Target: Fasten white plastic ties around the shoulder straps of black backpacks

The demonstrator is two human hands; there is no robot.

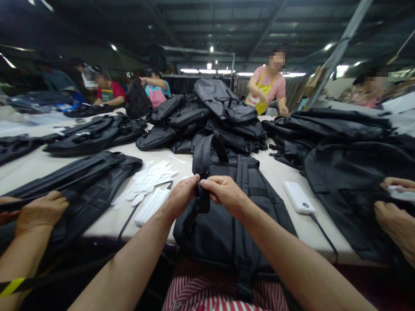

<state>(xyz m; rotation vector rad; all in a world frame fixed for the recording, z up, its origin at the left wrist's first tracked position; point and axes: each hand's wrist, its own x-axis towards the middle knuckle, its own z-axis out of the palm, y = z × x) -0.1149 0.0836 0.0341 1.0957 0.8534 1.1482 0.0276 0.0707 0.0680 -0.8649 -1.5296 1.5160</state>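
A black backpack (223,233) lies in front of me, its near end over the table edge and my lap. One of its shoulder straps (201,157) is raised in a loop above the bag. My left hand (183,194) pinches this strap at its lower end, from the left. Right beside it, my right hand (225,192) has thumb and fingers closed on the same strap, by a dark buckle (201,173). A loose webbing end hangs below my fingers. The second shoulder strap (242,207) lies flat along the bag.
White strips (152,179) and a white power bank (152,207) lie left of the bag. Another power bank (298,196) with a cable sits right. Backpacks (207,112) are heaped ahead. Co-workers' hands (42,211) work on bags at both sides. More people stand across the table.
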